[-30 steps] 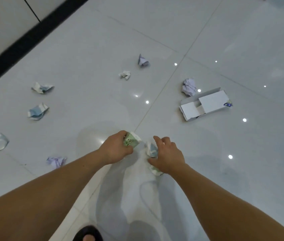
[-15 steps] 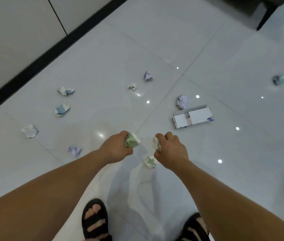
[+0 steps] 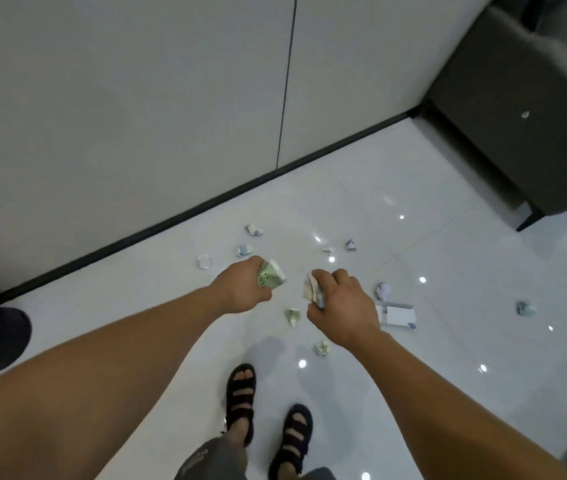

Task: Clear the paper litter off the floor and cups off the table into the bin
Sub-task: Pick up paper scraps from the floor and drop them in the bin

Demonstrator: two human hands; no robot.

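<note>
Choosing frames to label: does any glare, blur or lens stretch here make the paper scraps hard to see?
Head view: lights glare as bright spots on the floor, one beside a small scrap. Head view: the dark chair is smeared along its top edge, while the left hand and right hand look sharp.

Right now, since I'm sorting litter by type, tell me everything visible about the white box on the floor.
The white box lies flat and open on the floor tiles, seemingly thin cardboard, a small blue mark at its near right corner. The right hand hides its left end. Crumpled lilac paper lies just beyond.
</note>
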